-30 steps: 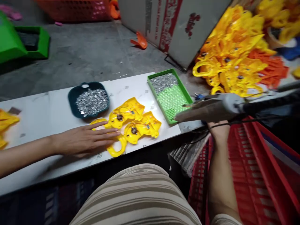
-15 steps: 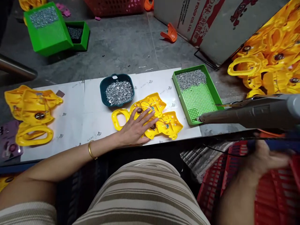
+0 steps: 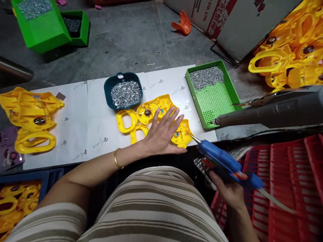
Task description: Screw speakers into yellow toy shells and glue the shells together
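My right hand [image 3: 228, 190] grips a blue hot glue gun [image 3: 222, 158], a pale glue stick [image 3: 277, 201] trailing from its back. The gun's metal nozzle points left, close to the right end of the nearer yellow plastic shell [image 3: 185, 129]. My left hand [image 3: 163, 132] lies over that shell with fingers spread, hiding its middle. Beyond it rests a second yellow shell [image 3: 165, 101], showing a round speaker [image 3: 147, 113], thin wires and a small green circuit board [image 3: 162, 111]. Both shells have loop handles on their left.
A dark teal bowl [image 3: 108, 90] of small metal parts stands behind the shells. Right is a green tray [image 3: 228, 85] of screws, beside a grey electric screwdriver [image 3: 264, 112]. More yellow shells [image 3: 30, 107] lie left; red crates [image 3: 285, 188] stand at lower right.
My right hand has come in from the right and now holds the glue gun. My left hand has slid right over the nearer shell. The view has shifted slightly.
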Motion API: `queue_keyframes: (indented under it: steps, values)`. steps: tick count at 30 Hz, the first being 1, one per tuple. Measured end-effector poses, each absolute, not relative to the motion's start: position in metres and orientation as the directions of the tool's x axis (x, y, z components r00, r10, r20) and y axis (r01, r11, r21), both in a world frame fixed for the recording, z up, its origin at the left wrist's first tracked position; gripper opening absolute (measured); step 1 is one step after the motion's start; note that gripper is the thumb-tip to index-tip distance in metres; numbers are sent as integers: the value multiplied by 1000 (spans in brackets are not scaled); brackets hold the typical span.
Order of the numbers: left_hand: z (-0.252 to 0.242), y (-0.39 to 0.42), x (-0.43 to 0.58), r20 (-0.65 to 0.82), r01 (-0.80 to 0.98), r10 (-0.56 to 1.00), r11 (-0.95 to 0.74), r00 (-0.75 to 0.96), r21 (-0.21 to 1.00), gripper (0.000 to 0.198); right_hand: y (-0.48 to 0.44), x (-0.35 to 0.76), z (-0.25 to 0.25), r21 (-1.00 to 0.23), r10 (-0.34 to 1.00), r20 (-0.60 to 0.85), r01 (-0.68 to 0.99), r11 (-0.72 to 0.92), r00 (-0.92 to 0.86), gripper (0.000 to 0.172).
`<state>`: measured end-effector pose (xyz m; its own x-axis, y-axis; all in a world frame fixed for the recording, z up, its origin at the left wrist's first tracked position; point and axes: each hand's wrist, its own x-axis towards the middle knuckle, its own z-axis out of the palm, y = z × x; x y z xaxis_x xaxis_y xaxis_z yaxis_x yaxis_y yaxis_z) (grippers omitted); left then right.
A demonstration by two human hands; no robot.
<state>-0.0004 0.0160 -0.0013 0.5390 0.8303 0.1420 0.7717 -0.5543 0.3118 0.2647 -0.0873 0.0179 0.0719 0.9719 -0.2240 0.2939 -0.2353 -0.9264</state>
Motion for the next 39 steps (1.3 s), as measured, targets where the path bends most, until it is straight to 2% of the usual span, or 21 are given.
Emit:
queue_keyframes:
  steps: [3,7,15,21,28,39]
  values:
    - [-6,20,18,84,776,841,-527,534,346,104,-69,255,14,-932,950,-304,224,-284,-63,22]
    - [-7,19,18,29,777,845,-505,534,376,99,-62,265,20,-906,897,-417,147,-397,-145,26]
    - [-10,15,17,55,795,853,-505,519,336,96,-62,274,24,-824,809,-566,135,-551,-160,37]
    - [-11,15,18,59,803,854,-508,517,311,98,-59,274,26,-818,793,-575,179,-547,-202,35]
    - [-12,13,18,71,804,857,-505,511,314,95,-56,269,33,-783,780,-606,288,-551,-156,40]
    - [-11,12,21,72,816,863,-497,500,294,95,-54,258,48,-758,867,-493,524,-388,-71,46]
